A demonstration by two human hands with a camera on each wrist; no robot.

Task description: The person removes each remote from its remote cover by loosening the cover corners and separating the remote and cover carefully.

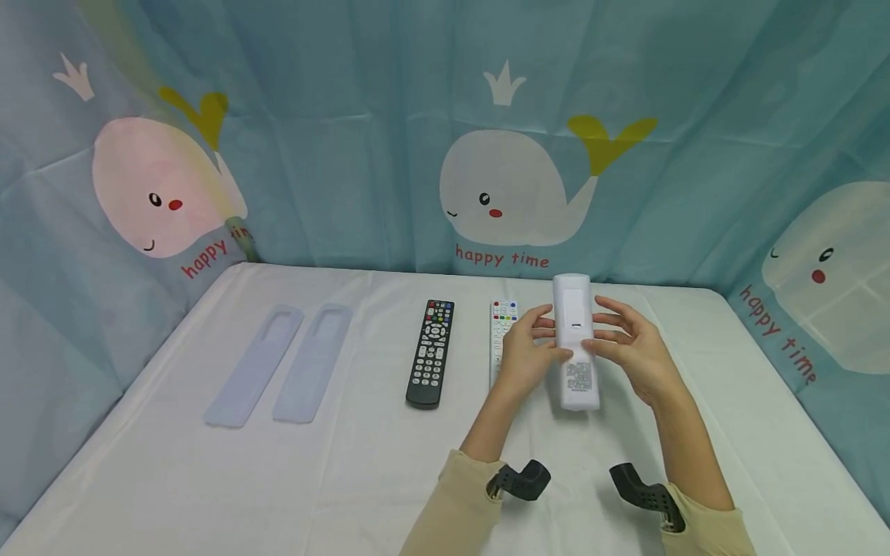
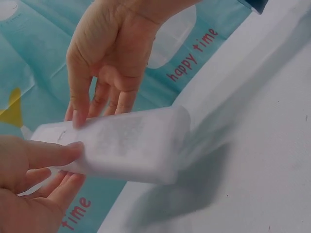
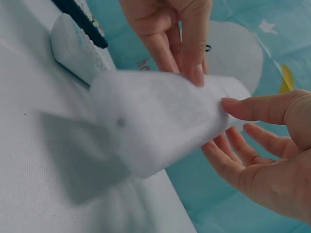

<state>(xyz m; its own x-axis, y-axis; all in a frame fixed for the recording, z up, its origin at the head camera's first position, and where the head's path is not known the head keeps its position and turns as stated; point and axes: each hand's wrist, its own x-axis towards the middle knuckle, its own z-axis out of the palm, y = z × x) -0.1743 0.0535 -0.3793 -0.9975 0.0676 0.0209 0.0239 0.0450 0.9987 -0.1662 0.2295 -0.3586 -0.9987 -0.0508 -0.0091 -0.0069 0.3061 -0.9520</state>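
A white remote control (image 1: 575,340) is held up above the table, its back with a printed code label facing the head camera. My left hand (image 1: 526,347) grips its left edge, thumb on the back and fingers behind. On the opposite edge my right hand (image 1: 636,347) holds it the same way. Both wrist views show the remote (image 2: 121,143) between the two hands, with its shadow on the cloth below. A second white remote (image 1: 497,332) with coloured buttons lies on the table, partly hidden behind my left hand.
A black remote (image 1: 430,355) lies face up left of the hands. Farther left are two translucent sleeves (image 1: 256,367), side by side on the white tablecloth (image 1: 174,479). A teal curtain (image 1: 389,193) with whale prints hangs behind the table.
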